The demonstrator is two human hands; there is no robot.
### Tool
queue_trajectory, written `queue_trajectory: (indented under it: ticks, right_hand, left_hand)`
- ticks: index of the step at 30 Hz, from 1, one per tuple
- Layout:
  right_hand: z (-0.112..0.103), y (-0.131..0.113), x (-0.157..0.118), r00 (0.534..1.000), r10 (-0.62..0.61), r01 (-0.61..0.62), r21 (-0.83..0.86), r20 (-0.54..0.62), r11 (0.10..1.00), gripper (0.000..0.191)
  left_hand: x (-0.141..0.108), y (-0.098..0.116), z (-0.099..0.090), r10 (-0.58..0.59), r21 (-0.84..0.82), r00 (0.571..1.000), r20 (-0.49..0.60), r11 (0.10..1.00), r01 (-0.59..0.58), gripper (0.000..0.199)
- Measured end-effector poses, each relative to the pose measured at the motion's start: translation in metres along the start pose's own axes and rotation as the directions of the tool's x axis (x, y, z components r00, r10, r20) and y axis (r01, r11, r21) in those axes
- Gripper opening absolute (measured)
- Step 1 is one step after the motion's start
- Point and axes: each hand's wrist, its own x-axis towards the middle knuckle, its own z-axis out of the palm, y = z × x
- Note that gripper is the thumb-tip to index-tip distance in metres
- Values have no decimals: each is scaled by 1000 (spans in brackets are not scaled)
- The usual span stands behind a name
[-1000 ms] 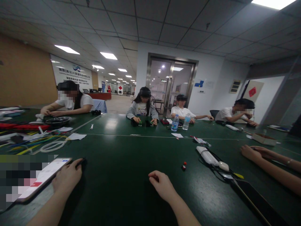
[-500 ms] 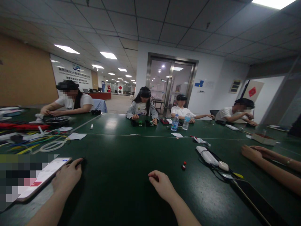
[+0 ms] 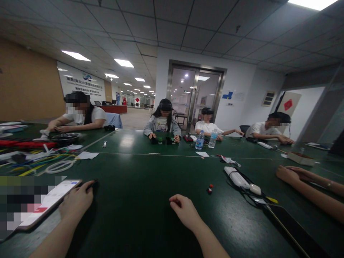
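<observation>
On the green table (image 3: pixel 134 215), toward the near edge, two hands are observed. The left hand (image 3: pixel 77 200) is laid at the right side of a lit phone (image 3: pixel 53 203), its fingers bent; a small dark item (image 3: pixel 94 183) is seen at the fingertips, but whether it is gripped cannot be told. The phone is placed toward the table's near left corner, its left part masked. The right hand (image 3: pixel 185 212) is rested farther right, fingers half curled and thumb brought near the forefinger; whether they are closed together cannot be told. Nearest to it, on its right, a small red piece (image 3: pixel 210 189) is found, well apart from the fingers. Toward the right edge, a white adapter (image 3: pixel 236 177), a white puck (image 3: pixel 255 189) and a dark slab (image 3: pixel 291 229) are laid in a row. Beyond the slab, a co-worker's hands (image 3: pixel 288 175) are noted. Toward the left edge, cables (image 3: pixel 60 166) are heaped. Near the far edge, two bottles (image 3: pixel 199 140) are stood upright.
</observation>
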Motion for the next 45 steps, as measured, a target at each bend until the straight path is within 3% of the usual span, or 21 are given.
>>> queue_trajectory:
  ticks: [18, 45]
  right_hand:
    - [0, 0, 2, 1000, 7, -7, 3, 4, 1000, 22]
    - [0, -3, 0, 999, 40, -40, -14, -5, 999, 23]
  left_hand:
    - [3, -2, 3, -5, 16, 999, 43, 1000, 4, 52]
    - [-2, 1, 0, -8, 23, 1000, 7, 1000, 8, 51]
